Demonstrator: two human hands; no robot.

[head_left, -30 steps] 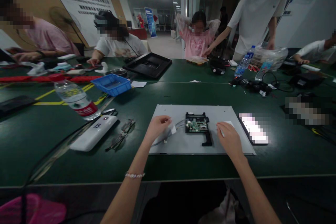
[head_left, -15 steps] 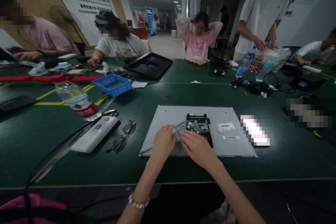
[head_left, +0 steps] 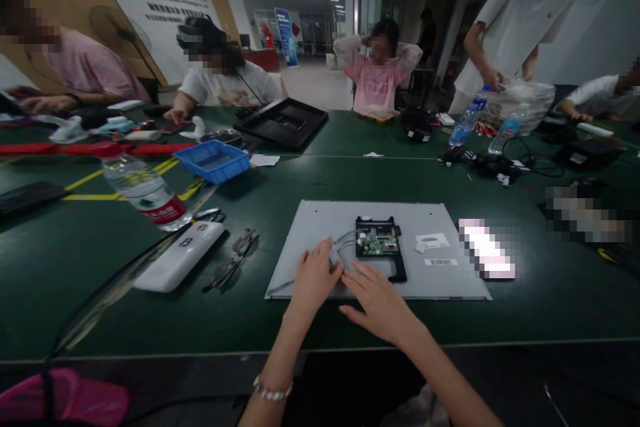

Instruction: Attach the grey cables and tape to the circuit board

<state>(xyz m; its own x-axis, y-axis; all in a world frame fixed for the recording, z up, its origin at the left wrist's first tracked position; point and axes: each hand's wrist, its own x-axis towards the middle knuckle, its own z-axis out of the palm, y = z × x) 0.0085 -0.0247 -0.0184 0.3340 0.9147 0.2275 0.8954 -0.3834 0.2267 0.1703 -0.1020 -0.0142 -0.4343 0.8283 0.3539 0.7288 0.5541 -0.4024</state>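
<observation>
A flat grey panel [head_left: 320,227] lies on the green table. On it sits a black frame [head_left: 399,268] with a green circuit board [head_left: 383,244], from which grey cables [head_left: 345,237] run left. My left hand [head_left: 315,277] is closed at the cables, around a small pale piece [head_left: 334,252] that is partly hidden. My right hand [head_left: 377,300] rests over the panel's front part, its fingers apart and its fingertips near the left ones, holding nothing visible. White labels [head_left: 432,242] lie right of the board.
Left of the panel are glasses [head_left: 235,260], a white power bank [head_left: 180,257], a water bottle [head_left: 147,190] and a blue tray [head_left: 215,161]. A lit phone [head_left: 486,250] lies at the right. Beyond stands a black monitor casing [head_left: 283,122]; several people are around the table.
My right hand has moved slightly down and toward the left, away from the circuit board, with its thumb now spread. My left fingers have shifted a little along the cables.
</observation>
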